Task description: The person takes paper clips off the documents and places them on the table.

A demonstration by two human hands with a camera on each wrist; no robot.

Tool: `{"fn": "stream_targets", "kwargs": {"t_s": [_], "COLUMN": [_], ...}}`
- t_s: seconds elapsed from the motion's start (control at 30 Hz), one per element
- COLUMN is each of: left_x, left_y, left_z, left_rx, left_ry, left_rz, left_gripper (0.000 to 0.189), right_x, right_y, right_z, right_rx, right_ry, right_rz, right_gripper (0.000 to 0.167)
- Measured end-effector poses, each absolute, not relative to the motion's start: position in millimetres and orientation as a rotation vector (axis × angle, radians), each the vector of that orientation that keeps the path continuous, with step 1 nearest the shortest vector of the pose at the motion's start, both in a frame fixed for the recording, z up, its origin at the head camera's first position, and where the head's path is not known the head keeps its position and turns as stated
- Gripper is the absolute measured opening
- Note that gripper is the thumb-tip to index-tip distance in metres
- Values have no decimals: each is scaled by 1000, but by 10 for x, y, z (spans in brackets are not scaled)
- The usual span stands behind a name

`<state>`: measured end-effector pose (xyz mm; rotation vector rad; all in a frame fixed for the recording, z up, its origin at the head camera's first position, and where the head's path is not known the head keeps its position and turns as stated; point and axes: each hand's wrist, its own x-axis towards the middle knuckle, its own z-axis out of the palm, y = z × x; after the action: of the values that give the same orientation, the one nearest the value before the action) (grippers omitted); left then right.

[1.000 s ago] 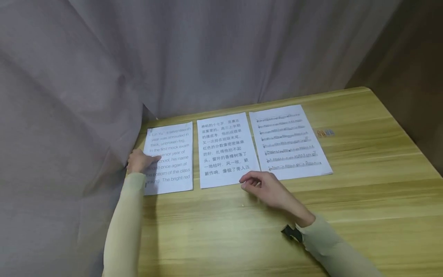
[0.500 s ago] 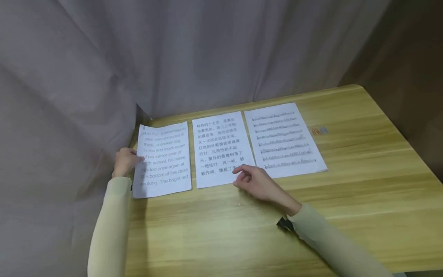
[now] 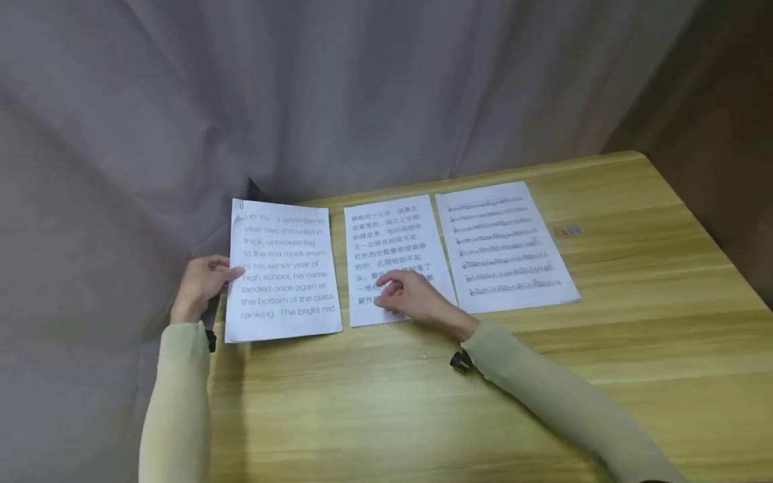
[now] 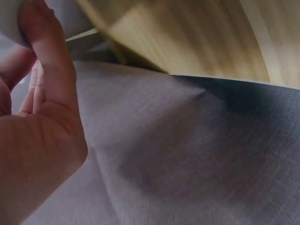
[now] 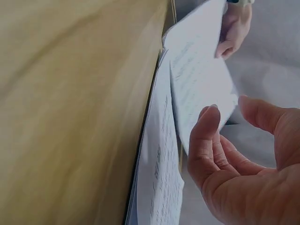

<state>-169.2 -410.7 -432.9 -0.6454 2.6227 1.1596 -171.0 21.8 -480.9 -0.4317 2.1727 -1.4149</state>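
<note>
My left hand (image 3: 198, 287) pinches the left edge of a paper with printed English text (image 3: 285, 268), its left side raised off the table. At that paper's top left corner sits a small paper clip (image 3: 241, 204). My right hand (image 3: 412, 298) hovers over the lower part of a paper with Chinese text (image 3: 386, 231), covering some lines. In the right wrist view, the thumb and forefinger of that hand (image 5: 248, 173) are apart with nothing between them. To the right lies a paper of sheet music (image 3: 507, 248).
Small orange paper clips (image 3: 561, 232) and blue ones (image 3: 574, 230) lie right of the sheet music on the wooden table (image 3: 374, 409). A grey curtain (image 3: 374, 94) hangs behind the table and along its left side.
My left hand has drawn back left and lifted the English-text paper, which now tilts up and reaches the table's left edge. My right hand has moved left over the Chinese-text paper.
</note>
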Motion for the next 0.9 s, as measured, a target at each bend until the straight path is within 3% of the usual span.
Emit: {"fn": "stream_targets", "kwargs": {"t_s": [0.2, 0.47, 0.77, 0.9], "left_x": [-1625, -1472, -1438, -1411], "left_y": [-4101, -3834, -3168, -2935], "left_z": [-4209, -4116, -4213, -4339], "left_rx": [-632, -547, -396, -372], "left_ry": [2497, 2350, 2214, 2171], "left_rz": [1419, 1712, 1866, 1881], "left_gripper": [55, 17, 33, 28], "right_x": [-1804, -1807, -2007, -2098], "right_y": [184, 343, 690, 834], "right_z": [-4868, -4646, -4425, -4402], "right_rx": [-371, -333, -253, -233], "right_ry": [2152, 2122, 2232, 2324], "right_rz": [-1443, -1570, -1803, -1803], "right_gripper": [49, 54, 51, 56]}}
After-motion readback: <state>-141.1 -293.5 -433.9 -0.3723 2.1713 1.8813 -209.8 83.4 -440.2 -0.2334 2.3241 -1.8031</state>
